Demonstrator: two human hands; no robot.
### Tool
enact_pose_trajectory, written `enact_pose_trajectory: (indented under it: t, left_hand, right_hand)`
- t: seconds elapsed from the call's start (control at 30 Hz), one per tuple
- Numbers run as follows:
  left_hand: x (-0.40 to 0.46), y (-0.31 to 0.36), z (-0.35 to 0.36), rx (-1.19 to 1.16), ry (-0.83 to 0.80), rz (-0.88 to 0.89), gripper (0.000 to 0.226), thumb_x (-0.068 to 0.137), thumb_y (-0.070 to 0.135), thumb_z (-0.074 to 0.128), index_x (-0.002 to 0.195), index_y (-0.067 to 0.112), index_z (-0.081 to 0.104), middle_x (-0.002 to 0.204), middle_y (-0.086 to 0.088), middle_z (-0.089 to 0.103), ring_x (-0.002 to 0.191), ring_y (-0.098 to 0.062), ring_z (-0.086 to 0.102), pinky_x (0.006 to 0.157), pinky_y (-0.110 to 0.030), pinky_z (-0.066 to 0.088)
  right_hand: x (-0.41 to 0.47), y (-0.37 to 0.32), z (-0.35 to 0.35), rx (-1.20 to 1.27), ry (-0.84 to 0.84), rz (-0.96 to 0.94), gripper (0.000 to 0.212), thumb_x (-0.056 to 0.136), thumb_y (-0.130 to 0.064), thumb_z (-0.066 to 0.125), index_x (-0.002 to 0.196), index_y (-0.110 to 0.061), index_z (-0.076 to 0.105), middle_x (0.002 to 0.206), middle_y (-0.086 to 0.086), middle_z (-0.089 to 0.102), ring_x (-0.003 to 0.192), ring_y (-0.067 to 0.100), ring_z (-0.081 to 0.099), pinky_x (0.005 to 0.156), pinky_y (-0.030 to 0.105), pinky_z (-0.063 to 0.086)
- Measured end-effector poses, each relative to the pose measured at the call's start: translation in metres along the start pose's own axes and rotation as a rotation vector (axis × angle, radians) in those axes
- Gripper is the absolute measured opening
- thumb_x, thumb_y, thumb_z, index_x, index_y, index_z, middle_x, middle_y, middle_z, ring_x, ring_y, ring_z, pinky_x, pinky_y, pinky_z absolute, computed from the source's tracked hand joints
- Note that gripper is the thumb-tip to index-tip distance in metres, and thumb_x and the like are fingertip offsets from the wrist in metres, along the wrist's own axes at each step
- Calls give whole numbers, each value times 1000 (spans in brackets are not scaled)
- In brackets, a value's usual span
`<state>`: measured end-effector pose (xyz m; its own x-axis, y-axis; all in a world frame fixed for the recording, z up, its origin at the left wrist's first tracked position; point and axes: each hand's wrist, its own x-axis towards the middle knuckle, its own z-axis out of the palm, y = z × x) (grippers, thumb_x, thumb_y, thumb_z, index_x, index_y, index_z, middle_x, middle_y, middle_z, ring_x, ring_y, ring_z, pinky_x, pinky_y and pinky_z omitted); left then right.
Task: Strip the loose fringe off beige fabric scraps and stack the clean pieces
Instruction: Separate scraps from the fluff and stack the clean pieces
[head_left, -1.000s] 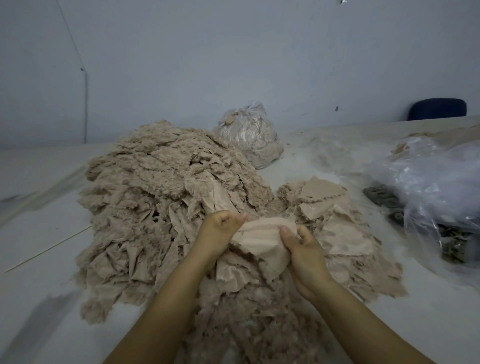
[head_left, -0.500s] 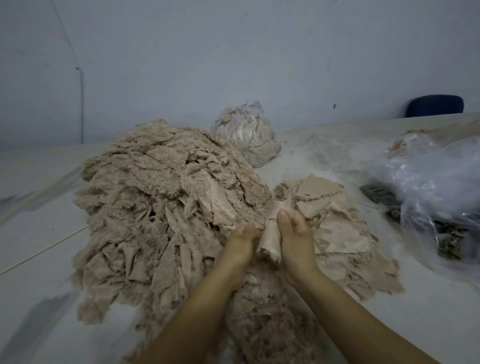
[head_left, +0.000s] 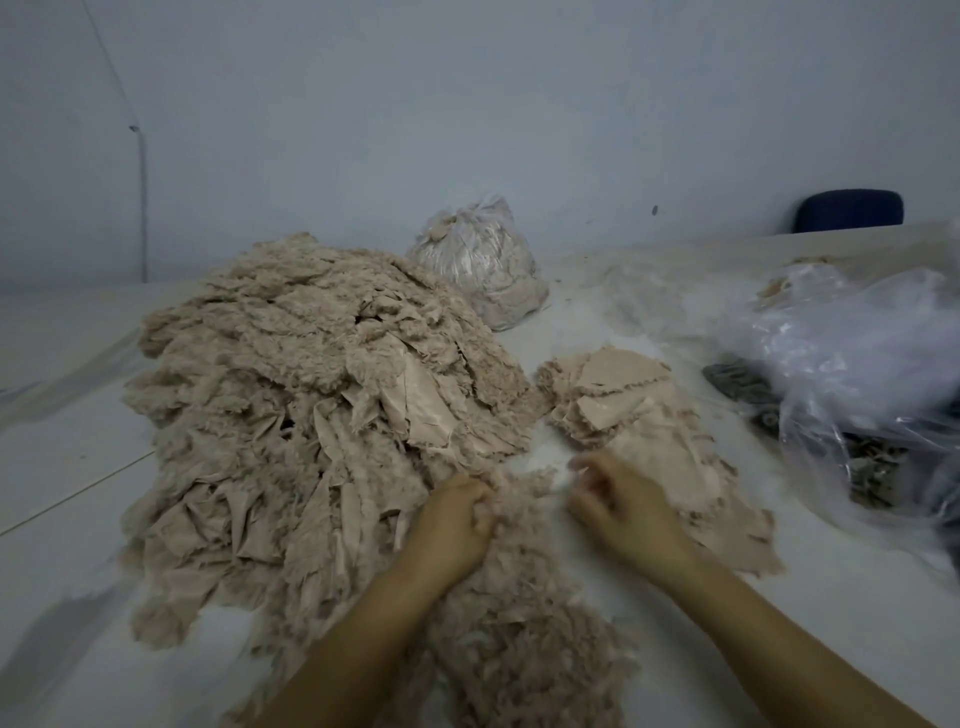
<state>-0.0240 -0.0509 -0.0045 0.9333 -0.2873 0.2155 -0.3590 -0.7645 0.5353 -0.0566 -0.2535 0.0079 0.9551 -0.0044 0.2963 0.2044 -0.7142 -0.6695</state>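
On the pale tabletop (head_left: 67, 519), the smooth beige scrap held a moment ago is gone; left hand (head_left: 457, 525) grips loose fringe (head_left: 519, 623), blurred right hand (head_left: 618, 499) grip indeterminate beside the clean stack (head_left: 623, 395), suggesting one piece finished.

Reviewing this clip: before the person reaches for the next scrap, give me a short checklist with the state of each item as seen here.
1. Left hand free of fabric: not ok, it grips a tuft of loose fringe.
2. Right hand empty: cannot tell, motion-blurred.
3. Fringed scrap pile within reach: ok, just left of the hands.
4. Clean stack reachable: ok, beyond the right hand.
5. Fringe waste heap kept apart from the clean stack: cannot tell, edges look close.
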Motion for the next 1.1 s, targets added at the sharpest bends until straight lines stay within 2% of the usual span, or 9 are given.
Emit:
enact_pose_trajectory:
  t: [0.13, 0.23, 0.37, 0.43, 0.5, 0.63, 0.8, 1.0, 1.1]
  left_hand:
    - [-5, 6, -12, -591, -84, -122, 18, 95, 11, 52, 91, 17, 69, 93, -4, 71, 89, -20, 65, 84, -35, 51]
    - [-12, 7, -23, -811, -57, -151, 27, 96, 28, 52, 89, 5, 65, 89, -9, 65, 85, -24, 60, 79, -36, 47]
    - [-18, 4, -27, -690, -124, -131, 32, 87, 50, 59, 106, 24, 58, 96, 14, 62, 87, 0, 60, 75, -11, 45]
    - [-20, 1, -26, -641, -85, -103, 15, 88, 31, 65, 95, 18, 63, 80, 7, 59, 74, -6, 55, 68, -14, 42]
    - [-20, -4, -29, -726, -1, -134, 20, 93, 20, 58, 88, 2, 66, 77, -5, 58, 73, -14, 52, 69, -24, 41]
    - [-22, -16, -46, -739, -81, -101, 24, 93, 21, 57, 75, 11, 68, 65, 11, 63, 63, -2, 56, 60, -11, 42]
    - [-22, -33, -65, -576, -378, -94, 9, 80, 36, 73, 88, 31, 72, 87, 19, 71, 82, 4, 65, 68, -9, 46]
    - [-9, -21, -60, -411, -347, 47, 94, 55, 59, 81, 134, 43, 32, 124, 16, 48, 110, 0, 51, 90, -20, 45]
    - [-7, -12, -45, -496, -139, 207, 33, 79, 27, 75, 102, 40, 56, 107, 18, 62, 100, -4, 58, 82, -18, 48]
  right_hand:
    - [-7, -23, 35, 233, -248, -48, 39, 88, -31, 67, 125, -31, 54, 108, -15, 57, 98, 1, 55, 81, 13, 43]
    - [-3, -38, 37, 456, -91, -10, 30, 91, -20, 64, 68, -39, 60, 64, -17, 52, 62, -3, 48, 62, 15, 37]
    - [4, -54, 33, 778, 9, 232, 35, 93, -20, 60, 61, -31, 55, 58, -9, 45, 58, 10, 45, 62, 25, 36]
    - [8, -58, 32, 927, 10, 404, 7, 94, -23, 59, 97, -19, 54, 83, 2, 50, 79, 20, 51, 73, 34, 42]
    - [9, -56, 33, 991, -24, 521, 12, 95, -18, 56, 93, -15, 45, 78, 0, 53, 68, 16, 55, 66, 31, 45]
    - [2, -62, 35, 1029, -147, 528, 19, 84, 10, 53, 76, -6, 47, 56, 6, 49, 42, 17, 46, 36, 25, 38]
    - [1, -70, 40, 942, -98, 487, 10, 89, -4, 60, 95, 4, 59, 66, 18, 55, 53, 27, 47, 55, 32, 38]
    - [1, -75, 51, 913, -93, 406, 18, 91, -16, 63, 92, 2, 64, 80, 18, 69, 67, 26, 64, 59, 29, 51]
    - [2, -80, 58, 934, -12, 393, 14, 89, -20, 65, 83, -8, 61, 68, 8, 69, 56, 15, 64, 50, 24, 50]
